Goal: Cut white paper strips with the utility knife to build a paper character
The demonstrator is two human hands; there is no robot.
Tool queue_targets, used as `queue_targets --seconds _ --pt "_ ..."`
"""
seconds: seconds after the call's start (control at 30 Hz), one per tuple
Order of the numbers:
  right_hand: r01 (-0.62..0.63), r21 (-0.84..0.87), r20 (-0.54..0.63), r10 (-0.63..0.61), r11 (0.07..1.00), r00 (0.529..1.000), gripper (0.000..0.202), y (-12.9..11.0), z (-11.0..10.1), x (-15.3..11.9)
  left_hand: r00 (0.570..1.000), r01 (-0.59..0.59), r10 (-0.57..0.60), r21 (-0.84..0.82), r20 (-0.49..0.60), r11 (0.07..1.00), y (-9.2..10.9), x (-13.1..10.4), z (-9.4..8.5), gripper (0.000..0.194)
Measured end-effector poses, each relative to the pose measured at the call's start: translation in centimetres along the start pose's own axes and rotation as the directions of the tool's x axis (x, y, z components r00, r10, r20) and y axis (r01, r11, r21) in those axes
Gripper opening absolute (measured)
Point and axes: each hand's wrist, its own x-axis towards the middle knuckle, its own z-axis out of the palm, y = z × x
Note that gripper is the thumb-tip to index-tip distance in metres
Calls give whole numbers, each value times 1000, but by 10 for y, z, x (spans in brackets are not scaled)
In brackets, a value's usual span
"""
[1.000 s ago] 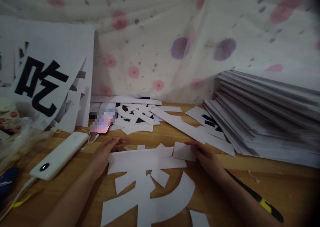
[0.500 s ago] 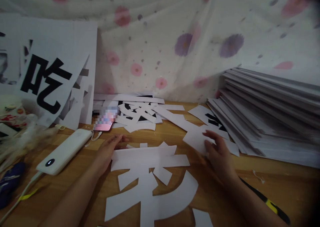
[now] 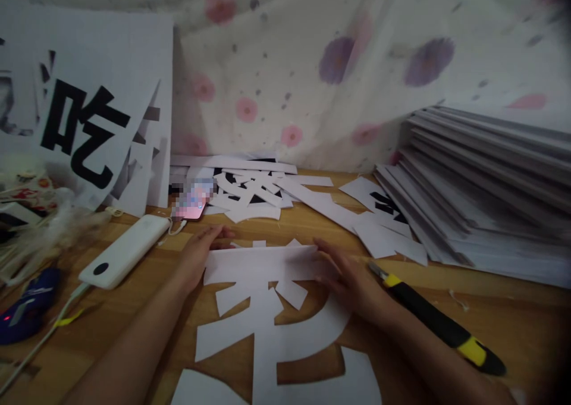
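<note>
A white strip cut from board [image 3: 263,265] lies across the top of a large white cut-out character [image 3: 265,333]. My left hand [image 3: 198,256] is closed on the strip's left end, fingers behind its far edge. At the other end, my right hand [image 3: 350,277] has its fingertips at the far edge and its thumb in front, gripping the strip. Small white pieces [image 3: 292,295] sit below the strip. A black and yellow utility knife [image 3: 435,313] lies to the right of my right forearm.
Flat white sheets are stacked [image 3: 491,197] at the right. White offcuts [image 3: 250,200] lie at the back beside a phone [image 3: 194,200]. On the left are a white power bank [image 3: 125,253] with a cable, a blue object [image 3: 31,304] and an upright board with a black character [image 3: 84,134].
My right hand has left a white offcut on the right and moved left to the strip's right end. My left hand stays at the left end. The view has tilted downward.
</note>
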Motion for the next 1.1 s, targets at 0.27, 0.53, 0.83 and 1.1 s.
queue_targets --seconds 0.27,0.53,0.83,1.1 --pt "-80 48 -2 80 996 997 36 -6 11 3 999 -29 29 -19 20 999 -2 -7 7 36" --pt "-203 134 -288 235 970 929 18 -5 0 2 993 -93 106 -209 49 973 18 -21 9 28" --pt "-264 316 -431 386 911 815 23 15 -8 1 985 -154 119 -333 -124 930 21 -9 -7 18" --pt "-275 222 -313 335 936 888 22 16 0 -1 985 -150 119 -282 -123 948 11 -5 -8 24"
